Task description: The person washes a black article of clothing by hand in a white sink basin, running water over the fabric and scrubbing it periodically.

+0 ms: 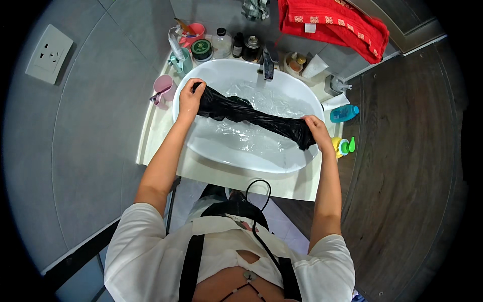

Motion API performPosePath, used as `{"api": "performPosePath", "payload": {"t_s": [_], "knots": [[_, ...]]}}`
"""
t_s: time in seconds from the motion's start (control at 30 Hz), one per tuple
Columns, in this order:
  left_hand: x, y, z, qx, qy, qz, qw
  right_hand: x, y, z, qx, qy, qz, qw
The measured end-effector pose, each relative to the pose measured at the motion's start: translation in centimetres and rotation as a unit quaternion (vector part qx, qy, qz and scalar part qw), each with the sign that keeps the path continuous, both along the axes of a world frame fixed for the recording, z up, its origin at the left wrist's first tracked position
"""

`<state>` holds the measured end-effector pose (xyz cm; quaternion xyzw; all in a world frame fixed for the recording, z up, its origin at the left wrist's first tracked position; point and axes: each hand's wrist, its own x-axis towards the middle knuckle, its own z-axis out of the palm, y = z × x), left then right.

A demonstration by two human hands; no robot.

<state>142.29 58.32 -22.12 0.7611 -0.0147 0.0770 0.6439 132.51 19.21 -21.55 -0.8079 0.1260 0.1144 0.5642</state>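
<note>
A wet-looking black cloth garment (246, 114) is stretched across the white oval sink (211, 153); its exact kind I cannot make out. My left hand (191, 96) grips one end near the sink's left rim, thumb and fingers closed on the fabric. At the right rim, my right hand (318, 132) pinches the other end, where the cloth is bunched and hangs lower. Rippling clear water (246, 138) lies in the basin beneath the garment. The dark faucet (268, 63) stands at the far side of the sink, beyond the cloth.
Along the back left stand a pink cup (165, 86), a teal cup (183, 63), a round green-lidded jar (201, 49) and several bottles. A blue bottle (344, 114) and a yellow pump bottle (344, 147) flank the right edge. A red towel (332, 27) hangs behind.
</note>
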Motion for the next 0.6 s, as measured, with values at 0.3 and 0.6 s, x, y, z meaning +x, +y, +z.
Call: {"api": "performPosePath", "payload": {"t_s": [0.3, 0.6], "knots": [[1.0, 0.2, -7.9, 0.242, -0.048, -0.033, 0.969, 1.2, -0.9, -6.6, -0.262, -0.067, -0.080, 0.960], [-6.6, -4.5, -9.2, 0.510, -0.063, -0.252, 0.820, -1.5, 6.2, -8.7, -0.414, -0.039, 0.172, 0.893]]}}
